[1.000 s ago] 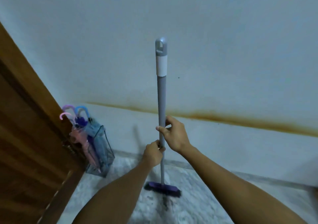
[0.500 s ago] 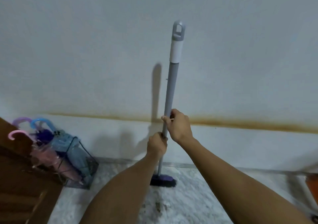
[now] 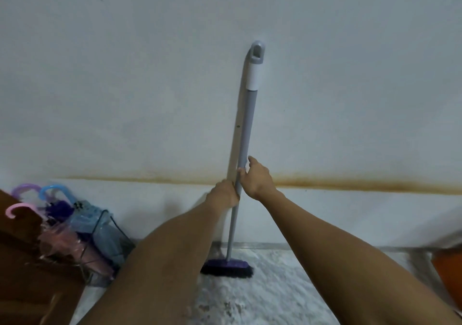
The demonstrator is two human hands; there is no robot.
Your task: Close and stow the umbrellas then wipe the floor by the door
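The 3 umbrellas (image 3: 60, 214) are sitting closed in the rack (image 3: 110, 244) at far left beside the door (image 3: 27, 274), so stowing looks done. The left hand (image 3: 226, 194) is clenching the mop (image 3: 246, 134) pole; the right hand (image 3: 257, 178) is grasping it loosely above. Dirty specks are showing on the near floor (image 3: 275, 297), so wiping seems left. An orange object (image 3: 450, 274) is sitting at right.
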